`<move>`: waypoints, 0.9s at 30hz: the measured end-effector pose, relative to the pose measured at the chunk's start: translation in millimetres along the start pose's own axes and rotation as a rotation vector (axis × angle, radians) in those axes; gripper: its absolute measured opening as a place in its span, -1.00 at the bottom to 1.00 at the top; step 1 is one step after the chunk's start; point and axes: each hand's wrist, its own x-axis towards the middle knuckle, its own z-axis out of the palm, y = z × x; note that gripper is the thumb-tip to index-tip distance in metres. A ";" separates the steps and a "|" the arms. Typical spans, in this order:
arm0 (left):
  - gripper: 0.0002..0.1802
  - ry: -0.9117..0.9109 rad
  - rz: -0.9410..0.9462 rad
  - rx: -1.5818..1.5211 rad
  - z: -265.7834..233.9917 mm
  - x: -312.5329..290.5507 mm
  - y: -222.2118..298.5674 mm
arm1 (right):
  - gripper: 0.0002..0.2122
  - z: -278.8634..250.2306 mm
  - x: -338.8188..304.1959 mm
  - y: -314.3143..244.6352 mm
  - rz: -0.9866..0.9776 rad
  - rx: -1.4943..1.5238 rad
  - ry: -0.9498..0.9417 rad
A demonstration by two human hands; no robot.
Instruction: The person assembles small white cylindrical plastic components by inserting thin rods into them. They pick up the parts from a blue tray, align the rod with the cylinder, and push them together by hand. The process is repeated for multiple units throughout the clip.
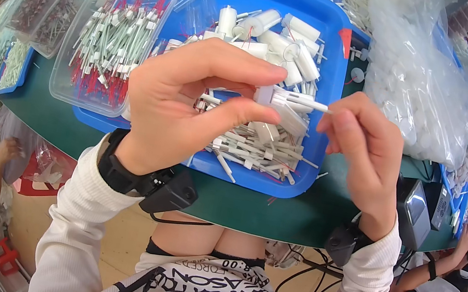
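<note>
Fingers of my left hand point(191, 107) were closed around a small white plastic fitting point(269, 95) at the middle of the frame, pinched between thumb and forefinger. My right hand point(363, 156) pinched the thin white tube point(310, 104) sticking out of that fitting. Both hovered above the blue tray point(333, 44) of loose white parts on the green desk point(272, 212). A clear tub point(68, 92) of red-tipped pieces sat at upper left.

- A dark green desk point(272, 212) runs across the view.
- Below it lies a pale tan wooden floor point(123, 239).
- Black cables point(301, 280) trail beneath the desk.
- Bright daylight falls from above.
</note>
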 end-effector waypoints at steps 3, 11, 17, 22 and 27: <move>-0.65 -0.036 0.050 0.042 -2.0 0.3 -1.9 | -0.81 6.1 -1.4 0.5 0.035 0.051 0.002; -0.65 -0.030 0.052 0.077 0.8 2.4 0.0 | -0.77 6.0 -1.4 1.0 0.148 0.271 -0.076; -0.64 0.048 0.050 -0.061 4.3 2.8 -0.5 | -0.78 3.4 -0.9 2.1 0.237 0.311 -0.162; -0.66 0.063 -0.030 -0.125 1.3 3.1 -0.9 | -0.82 3.3 -1.2 -0.5 0.172 0.276 -0.112; -0.68 0.061 -0.054 -0.120 3.3 3.3 -3.2 | -0.85 6.4 -1.9 -0.8 0.154 0.247 -0.071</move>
